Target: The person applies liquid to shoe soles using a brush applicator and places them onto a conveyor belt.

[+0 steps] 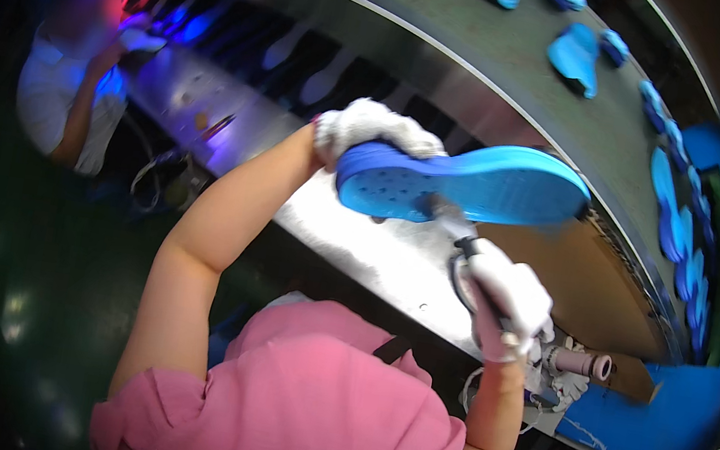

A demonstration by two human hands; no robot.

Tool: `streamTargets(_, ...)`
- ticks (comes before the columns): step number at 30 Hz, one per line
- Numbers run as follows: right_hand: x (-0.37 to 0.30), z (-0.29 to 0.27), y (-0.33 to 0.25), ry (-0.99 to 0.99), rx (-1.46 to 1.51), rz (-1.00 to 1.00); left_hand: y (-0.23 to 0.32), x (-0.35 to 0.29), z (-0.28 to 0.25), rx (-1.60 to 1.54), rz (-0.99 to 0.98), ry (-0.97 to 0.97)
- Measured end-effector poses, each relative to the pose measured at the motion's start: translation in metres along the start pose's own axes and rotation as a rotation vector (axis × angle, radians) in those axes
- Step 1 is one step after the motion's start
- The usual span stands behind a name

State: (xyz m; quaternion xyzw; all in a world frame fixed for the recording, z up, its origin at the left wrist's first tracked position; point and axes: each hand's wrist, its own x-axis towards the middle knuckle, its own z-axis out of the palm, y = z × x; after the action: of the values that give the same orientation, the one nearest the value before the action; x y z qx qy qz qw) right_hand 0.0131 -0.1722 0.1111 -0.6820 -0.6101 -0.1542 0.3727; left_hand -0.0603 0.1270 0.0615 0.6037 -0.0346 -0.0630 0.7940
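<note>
Left hand (382,129) grips sole (514,188) at left end; right hand (508,294) holds brush (452,219) at its broad side. Sole probably light, springy foam; rim looks the safest hold.

Gloved hands come to two: a left hand (384,126) and a right hand (513,290). Between them are one long blue sole (514,188) and one brush (454,219). There is one metal workbench (373,260) and, beyond it, one conveyor belt (448,10). On the belt's far part, five smaller-looking blue soles (576,59) can be counted apart; those at the far right overlap too much to count. At right is one pinkish tube (581,363), at left one co-worker (70,107).
</note>
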Motion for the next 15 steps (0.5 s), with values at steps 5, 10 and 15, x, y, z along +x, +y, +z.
streamTargets(5,-0.025,-0.008,-0.018,0.004,0.408,0.088,-0.013,0.007,0.023,-0.702,-0.190,-0.252)
streamTargets(10,-0.066,-0.017,-0.024,0.578,0.551,0.317,0.033,0.113,0.086,-1.094,-0.055,-0.325)
streamTargets(15,-0.087,-0.019,-0.013,0.703,0.416,0.292,0.063,0.191,0.159,-0.902,-0.005,-0.046)
